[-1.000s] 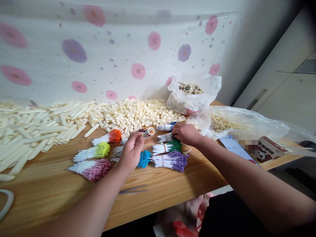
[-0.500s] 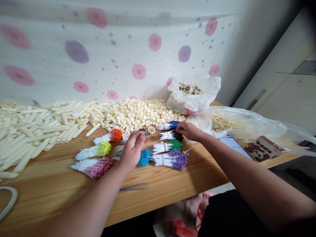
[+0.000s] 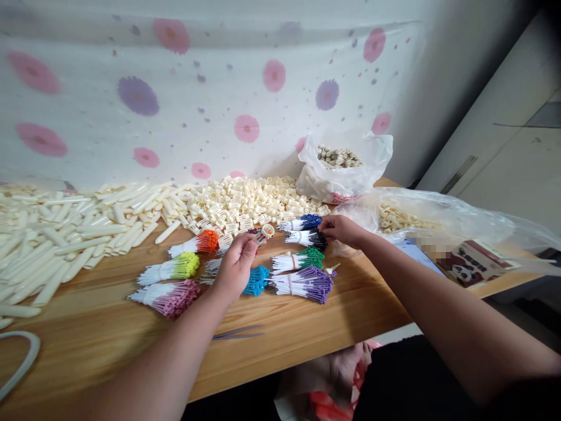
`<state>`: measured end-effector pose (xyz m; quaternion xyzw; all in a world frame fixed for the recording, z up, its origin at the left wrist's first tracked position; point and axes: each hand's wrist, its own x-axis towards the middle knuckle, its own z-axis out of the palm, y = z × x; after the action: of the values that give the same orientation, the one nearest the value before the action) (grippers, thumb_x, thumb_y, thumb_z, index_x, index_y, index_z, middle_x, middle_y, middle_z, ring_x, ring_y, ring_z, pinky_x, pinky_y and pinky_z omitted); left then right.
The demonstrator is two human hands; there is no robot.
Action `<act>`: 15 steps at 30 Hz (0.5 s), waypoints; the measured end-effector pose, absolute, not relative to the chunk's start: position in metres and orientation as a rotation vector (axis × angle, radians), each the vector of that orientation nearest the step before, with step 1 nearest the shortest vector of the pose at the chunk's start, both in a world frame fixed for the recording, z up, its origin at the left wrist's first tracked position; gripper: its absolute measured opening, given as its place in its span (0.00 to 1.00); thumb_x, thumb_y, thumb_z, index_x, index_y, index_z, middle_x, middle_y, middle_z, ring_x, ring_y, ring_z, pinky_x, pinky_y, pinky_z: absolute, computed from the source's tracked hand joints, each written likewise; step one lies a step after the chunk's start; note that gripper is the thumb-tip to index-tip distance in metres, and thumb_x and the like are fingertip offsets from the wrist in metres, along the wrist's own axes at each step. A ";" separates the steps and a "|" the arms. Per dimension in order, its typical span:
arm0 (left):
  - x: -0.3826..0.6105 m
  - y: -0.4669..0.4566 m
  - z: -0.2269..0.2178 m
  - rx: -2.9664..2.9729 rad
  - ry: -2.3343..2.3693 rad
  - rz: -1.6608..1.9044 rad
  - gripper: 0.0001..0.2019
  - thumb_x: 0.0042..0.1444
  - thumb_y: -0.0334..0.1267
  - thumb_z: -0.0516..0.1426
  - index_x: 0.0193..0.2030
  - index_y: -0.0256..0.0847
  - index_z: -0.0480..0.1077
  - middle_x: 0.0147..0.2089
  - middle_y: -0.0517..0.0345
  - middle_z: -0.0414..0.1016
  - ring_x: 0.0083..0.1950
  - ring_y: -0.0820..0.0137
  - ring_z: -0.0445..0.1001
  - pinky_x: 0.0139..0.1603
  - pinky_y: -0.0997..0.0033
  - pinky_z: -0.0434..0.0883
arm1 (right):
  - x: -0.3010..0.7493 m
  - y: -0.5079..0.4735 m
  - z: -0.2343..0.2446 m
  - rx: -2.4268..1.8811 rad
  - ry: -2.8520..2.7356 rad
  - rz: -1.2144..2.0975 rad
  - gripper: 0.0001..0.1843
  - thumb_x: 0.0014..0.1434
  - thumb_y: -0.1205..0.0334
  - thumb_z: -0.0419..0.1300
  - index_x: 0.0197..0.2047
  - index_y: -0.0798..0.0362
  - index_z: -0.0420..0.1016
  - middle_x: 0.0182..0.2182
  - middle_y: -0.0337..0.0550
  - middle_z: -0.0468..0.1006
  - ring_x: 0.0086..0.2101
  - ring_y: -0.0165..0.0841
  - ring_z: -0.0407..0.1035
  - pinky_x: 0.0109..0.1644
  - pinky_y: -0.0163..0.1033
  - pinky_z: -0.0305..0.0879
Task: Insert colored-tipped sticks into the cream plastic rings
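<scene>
My left hand [image 3: 236, 263] is closed around a short cream slotted pen sleeve [image 3: 264, 234], its round opening facing up and to the right. Coloured strips show in the sleeve's slots. The fingers of my right hand [image 3: 344, 229] are pinched together at the dark ends of the black-tipped refill bundle [image 3: 305, 238]; what lies between them is hidden. Just behind is a dark blue bundle [image 3: 301, 223]. Green [image 3: 302, 260] and purple [image 3: 302, 285] bundles lie nearer me. A light blue bundle [image 3: 258, 280] is partly covered by my left hand.
Orange [image 3: 199, 241], yellow [image 3: 173, 269] and pink [image 3: 169, 297] bundles lie left. Behind are piles of cream sleeves [image 3: 249, 202] and long cream barrels [image 3: 83, 234]. Plastic bags [image 3: 324, 181] of parts, a phone [image 3: 418, 254] and a box [image 3: 477, 263] stand right. Thin dark strips [image 3: 239, 333] lie in front.
My right hand has shifted slightly to the right at the black bundle's ends. My left hand keeps its hold on the sleeve. The view has moved a little.
</scene>
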<state>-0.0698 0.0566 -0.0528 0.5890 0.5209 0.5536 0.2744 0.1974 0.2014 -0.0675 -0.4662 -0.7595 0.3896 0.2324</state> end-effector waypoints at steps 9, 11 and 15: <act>-0.070 0.056 -0.053 1.597 1.421 1.467 0.22 0.57 0.57 0.49 0.39 0.39 0.69 0.42 0.52 0.75 0.42 0.66 0.72 0.44 0.67 0.67 | 0.202 0.200 -0.063 -1.225 -2.097 1.257 0.04 0.46 0.70 0.54 0.23 0.54 0.62 0.18 0.34 0.66 0.21 0.25 0.62 0.26 0.32 0.60; -0.071 0.056 -0.052 1.589 1.420 1.465 0.22 0.57 0.57 0.49 0.39 0.39 0.69 0.42 0.52 0.75 0.43 0.66 0.72 0.44 0.67 0.67 | 0.201 0.199 -0.064 -1.236 -2.106 1.236 0.03 0.46 0.71 0.54 0.25 0.54 0.64 0.19 0.34 0.67 0.20 0.25 0.63 0.25 0.32 0.60; -0.072 0.056 -0.053 1.589 1.427 1.462 0.21 0.57 0.57 0.49 0.39 0.40 0.70 0.42 0.52 0.75 0.44 0.65 0.72 0.44 0.67 0.68 | 0.199 0.201 -0.061 -1.278 -2.142 1.144 0.08 0.46 0.72 0.53 0.31 0.55 0.69 0.22 0.37 0.72 0.21 0.26 0.65 0.25 0.32 0.61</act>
<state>-0.0716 0.0561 -0.0526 0.5906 0.5305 0.5433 0.2732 0.1990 0.2011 -0.0615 -0.4565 -0.7653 0.4087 0.1974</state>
